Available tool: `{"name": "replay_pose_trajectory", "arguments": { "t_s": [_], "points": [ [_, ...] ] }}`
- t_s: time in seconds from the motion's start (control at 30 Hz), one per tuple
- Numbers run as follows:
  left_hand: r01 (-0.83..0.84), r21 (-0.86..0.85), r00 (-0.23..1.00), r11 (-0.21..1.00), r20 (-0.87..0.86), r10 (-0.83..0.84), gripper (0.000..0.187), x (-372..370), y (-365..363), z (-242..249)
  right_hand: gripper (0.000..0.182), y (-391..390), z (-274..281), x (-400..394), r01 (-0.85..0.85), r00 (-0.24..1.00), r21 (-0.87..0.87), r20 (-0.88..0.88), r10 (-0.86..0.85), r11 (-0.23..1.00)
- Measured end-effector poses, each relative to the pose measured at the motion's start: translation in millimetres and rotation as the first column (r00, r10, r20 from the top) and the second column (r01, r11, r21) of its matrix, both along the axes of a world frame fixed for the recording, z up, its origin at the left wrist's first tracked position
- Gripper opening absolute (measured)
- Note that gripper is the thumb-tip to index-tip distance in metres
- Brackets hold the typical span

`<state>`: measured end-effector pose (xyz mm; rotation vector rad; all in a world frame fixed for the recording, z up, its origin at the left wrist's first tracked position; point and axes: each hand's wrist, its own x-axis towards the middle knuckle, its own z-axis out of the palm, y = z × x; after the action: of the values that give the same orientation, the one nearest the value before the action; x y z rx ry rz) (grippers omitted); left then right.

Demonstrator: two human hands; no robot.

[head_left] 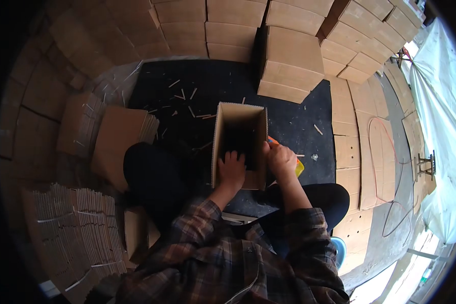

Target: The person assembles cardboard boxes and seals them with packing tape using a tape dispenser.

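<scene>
An open cardboard box stands between my knees, its open side facing up toward me. My left hand reaches over the near side into the box, fingers spread, with nothing held in it. Against the outside of the box's right wall, my right hand is closed around an orange and yellow tool. Most of that tool is hidden behind the hand, so its exact kind cannot be made out.
Stacks of cardboard boxes line the back, and a closed box stands in front of them. Bundled flat cardboard lies at left. Scraps litter the black mat. A red cord trails at right.
</scene>
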<state>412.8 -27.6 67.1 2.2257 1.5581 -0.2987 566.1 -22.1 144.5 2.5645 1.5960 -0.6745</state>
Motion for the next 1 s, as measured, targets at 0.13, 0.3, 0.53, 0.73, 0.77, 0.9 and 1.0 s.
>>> {"name": "replay_pose_trajectory", "arguments": {
  "t_s": [0.13,0.3,0.53,0.73,0.77,0.9,1.0],
  "points": [
    [-0.163,0.393,0.920,0.905,0.391,-0.004,0.085,9,24,29,0.044,3,-1,-3,-0.020,1.000,-0.022,-0.023,0.019,1.000],
    [-0.250,0.494,0.860,0.833,0.509,-0.044,0.080,20,105,56,0.044,1,3,-5,-0.003,1.000,-0.013,-0.027,0.003,1.000],
    [-0.203,0.411,0.902,0.889,0.432,0.006,0.047,3,60,-1,0.044,1,-1,-4,-0.003,1.000,0.015,-0.006,0.003,1.000],
    [-0.305,-0.002,0.846,0.952,0.458,0.272,0.050,19,103,-18,0.043,6,-7,-11,-0.045,0.998,0.089,0.044,0.041,0.995],
    [-0.224,-0.061,0.766,0.973,0.606,0.215,0.048,27,110,-17,0.043,6,-9,-14,-0.071,0.996,0.080,0.062,0.066,0.994],
    [-0.079,-0.221,0.567,0.972,0.792,0.227,0.044,48,91,28,0.043,3,-17,-13,-0.145,0.987,0.059,0.083,0.140,0.988],
    [-0.073,-0.382,0.552,0.921,0.754,0.357,0.040,43,98,25,0.042,2,-7,-12,-0.118,0.993,0.077,0.007,0.118,0.990]
  ]
}}
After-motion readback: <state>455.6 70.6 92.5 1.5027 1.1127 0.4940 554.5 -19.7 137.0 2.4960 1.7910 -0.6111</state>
